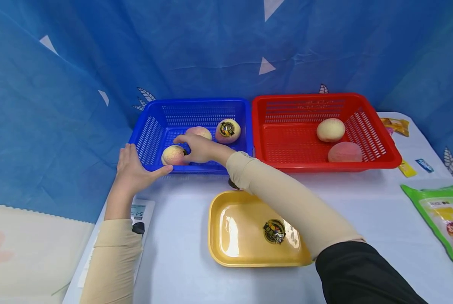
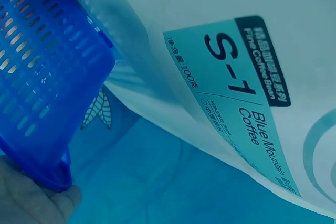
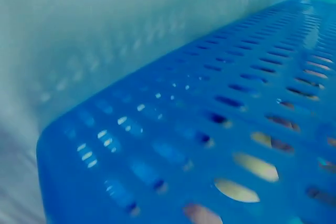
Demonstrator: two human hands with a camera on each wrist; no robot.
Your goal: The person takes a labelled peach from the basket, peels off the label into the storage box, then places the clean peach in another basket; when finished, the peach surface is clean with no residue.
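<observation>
My right hand reaches into the blue basket, its thumb and fingers bent about a yellow-and-pink peach by the front wall. Part of a dark sticker on this peach shows between thumb and fingers. Behind the hand lies another pale pink peach, partly hidden; to its right sits a peach with a black-and-gold sticker. My left hand rests against the basket's front left corner, thumb along the front rim, fingers straight along the side. In the left wrist view, its fingers touch the basket's rim.
A red basket holding a pale peach and a pink one adjoins on the right. In front stands a gold tray with a round sticker. A coffee bag lies left; a green-edged packet and small wrapped snacks lie right.
</observation>
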